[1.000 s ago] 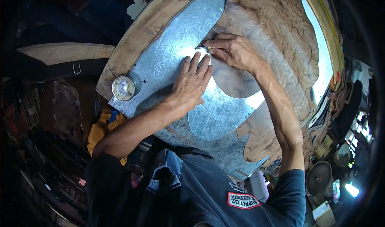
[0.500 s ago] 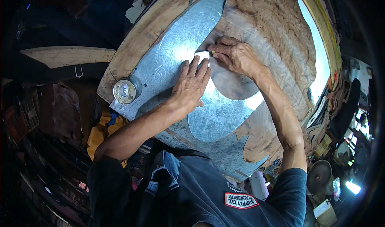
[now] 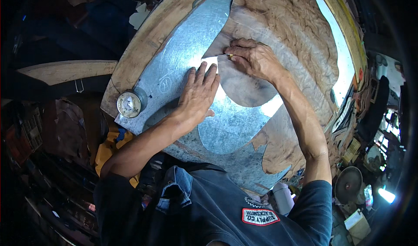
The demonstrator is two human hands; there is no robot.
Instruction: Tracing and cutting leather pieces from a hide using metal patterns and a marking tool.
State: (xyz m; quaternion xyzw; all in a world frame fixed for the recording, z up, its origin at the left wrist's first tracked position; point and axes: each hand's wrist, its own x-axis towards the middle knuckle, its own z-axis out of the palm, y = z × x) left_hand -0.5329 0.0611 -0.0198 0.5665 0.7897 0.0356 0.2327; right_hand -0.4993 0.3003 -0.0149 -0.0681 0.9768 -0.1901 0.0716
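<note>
Resting flat, my left hand (image 3: 195, 96) lies with fingers slightly spread on the grey sheet-metal template (image 3: 228, 130), which partly overlaps the brown leather hide (image 3: 278, 22) on the worktop (image 3: 141, 41). Near the template's edge, my right hand (image 3: 254, 61) pinches a slim tool (image 3: 230, 56) between thumb and fingers, over the leather.

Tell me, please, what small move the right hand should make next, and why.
Perhaps guide the small tool along the edge of the grey sheet: the right hand pinches it over the brown leather-like sheet, close to that edge, while the left hand rests on the grey sheet, seemingly steadying it.
</note>
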